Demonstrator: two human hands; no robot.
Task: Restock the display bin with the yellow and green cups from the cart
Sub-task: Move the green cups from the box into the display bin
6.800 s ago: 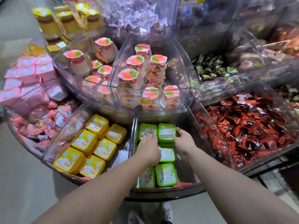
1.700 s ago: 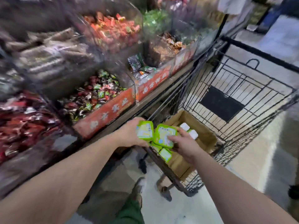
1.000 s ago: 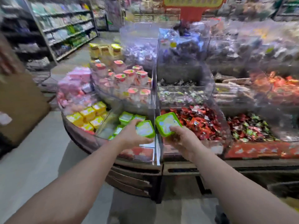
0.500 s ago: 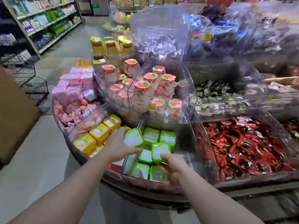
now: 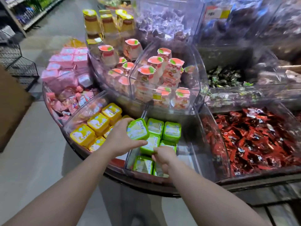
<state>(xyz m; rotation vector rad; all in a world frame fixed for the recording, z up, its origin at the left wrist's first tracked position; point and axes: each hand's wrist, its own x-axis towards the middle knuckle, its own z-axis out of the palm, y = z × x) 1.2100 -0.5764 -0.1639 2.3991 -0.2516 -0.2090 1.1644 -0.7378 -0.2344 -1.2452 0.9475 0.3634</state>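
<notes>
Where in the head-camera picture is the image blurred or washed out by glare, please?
Head view: the left hand and its green cup are fairly sharp; the right hand is slightly smeared; the clear bin walls carry pale reflections; the upper right bins are blurred and dim; wide-angle bending curves the edges.

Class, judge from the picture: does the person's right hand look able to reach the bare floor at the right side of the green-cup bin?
Probably yes. The right hand is already inside the open-topped bin, and the bare floor lies just beside it with no cups on it.
</notes>
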